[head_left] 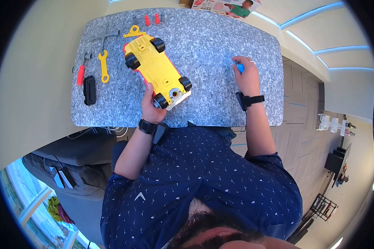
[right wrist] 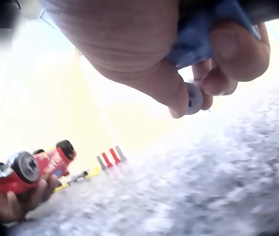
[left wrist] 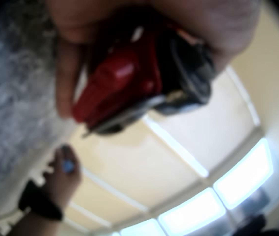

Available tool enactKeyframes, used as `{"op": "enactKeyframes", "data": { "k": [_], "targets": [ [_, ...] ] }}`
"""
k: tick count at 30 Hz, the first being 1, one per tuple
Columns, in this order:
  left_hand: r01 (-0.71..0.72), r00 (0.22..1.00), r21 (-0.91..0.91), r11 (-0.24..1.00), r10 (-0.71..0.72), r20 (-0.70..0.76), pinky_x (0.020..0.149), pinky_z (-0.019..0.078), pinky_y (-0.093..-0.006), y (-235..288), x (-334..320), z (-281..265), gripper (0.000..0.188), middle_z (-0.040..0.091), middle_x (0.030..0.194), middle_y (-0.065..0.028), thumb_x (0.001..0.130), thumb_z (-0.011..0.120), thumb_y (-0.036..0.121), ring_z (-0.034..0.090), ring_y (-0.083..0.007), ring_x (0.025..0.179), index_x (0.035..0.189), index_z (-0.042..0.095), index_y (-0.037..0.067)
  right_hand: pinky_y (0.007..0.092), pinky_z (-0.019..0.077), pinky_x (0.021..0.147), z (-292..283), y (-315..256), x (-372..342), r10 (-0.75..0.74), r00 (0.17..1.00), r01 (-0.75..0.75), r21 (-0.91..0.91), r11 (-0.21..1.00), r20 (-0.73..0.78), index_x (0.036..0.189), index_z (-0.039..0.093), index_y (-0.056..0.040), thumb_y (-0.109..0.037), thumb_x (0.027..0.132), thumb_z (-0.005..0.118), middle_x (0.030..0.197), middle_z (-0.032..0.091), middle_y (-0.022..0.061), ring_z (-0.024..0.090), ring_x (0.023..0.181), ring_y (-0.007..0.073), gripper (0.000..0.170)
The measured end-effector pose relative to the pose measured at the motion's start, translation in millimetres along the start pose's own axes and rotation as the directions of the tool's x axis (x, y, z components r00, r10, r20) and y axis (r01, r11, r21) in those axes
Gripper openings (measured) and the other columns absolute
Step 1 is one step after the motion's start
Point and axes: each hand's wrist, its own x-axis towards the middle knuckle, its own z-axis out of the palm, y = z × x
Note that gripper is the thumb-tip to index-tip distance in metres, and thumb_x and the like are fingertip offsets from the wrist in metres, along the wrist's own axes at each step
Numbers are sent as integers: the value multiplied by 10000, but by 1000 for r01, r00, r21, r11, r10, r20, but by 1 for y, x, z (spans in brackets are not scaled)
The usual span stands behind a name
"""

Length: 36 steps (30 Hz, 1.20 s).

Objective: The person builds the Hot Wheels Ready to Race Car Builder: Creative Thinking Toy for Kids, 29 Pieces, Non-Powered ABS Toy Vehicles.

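A toy car (head_left: 156, 68) with a yellow underside and black wheels is tilted bottom-up in the head view. My left hand (head_left: 151, 106) grips its lower end, near a wheel; the right wrist view shows the car's red side (right wrist: 48, 164) above that hand's fingers. Over the right part of the table, my right hand (head_left: 247, 76) holds a blue object (head_left: 240, 67), apart from the car. In the right wrist view, a small grey round piece (right wrist: 194, 98) is pinched between thumb and fingers, with the blue object (right wrist: 196, 42) against the palm.
On the speckled table (head_left: 212, 103), a yellow wrench (head_left: 104, 66), a red-handled tool (head_left: 81, 74), a black case-like object (head_left: 89, 90) and a grey cross-shaped tool (head_left: 105, 36) lie left. A yellow piece (head_left: 134, 30) and several red and grey pegs (head_left: 147, 20) are farther back. A printed box (head_left: 232, 7) stands behind.
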Motion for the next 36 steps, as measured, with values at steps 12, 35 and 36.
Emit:
{"op": "enactKeyframes", "data": {
  "k": [12, 35, 36],
  "targets": [
    [12, 999, 74, 997, -15, 45, 1225, 496, -550, -1, 2, -4, 676, 573, 1644, -148, 1171, 511, 491, 606, -351, 1481, 1715, 353, 123, 320, 588, 870, 19, -126, -58, -275, 798, -231, 694, 682, 536, 1275, 712, -28, -71, 1047, 741, 1006, 760, 56, 765, 972, 145, 233],
    [-128, 989, 93, 987, 120, 91, 1243, 482, -532, -5, 2, -10, 785, 553, 1668, -153, 1133, 613, 512, 597, -332, 1495, 1730, 321, 96, 346, 603, 899, -27, -120, -74, -278, 956, 129, 724, 678, 90, 1140, 762, -26, 5, 931, 869, 1171, 806, 116, 771, 1019, 220, 237],
    [-121, 990, 87, 989, 114, 86, 1244, 481, -533, -6, 2, -9, 780, 559, 1664, -157, 1136, 601, 521, 601, -334, 1492, 1726, 333, 89, 352, 606, 914, -24, -118, -74, -307, 946, 150, 696, 702, 106, 1131, 766, -34, 0, 917, 878, 1187, 805, 117, 778, 1037, 240, 244]
  ]
}}
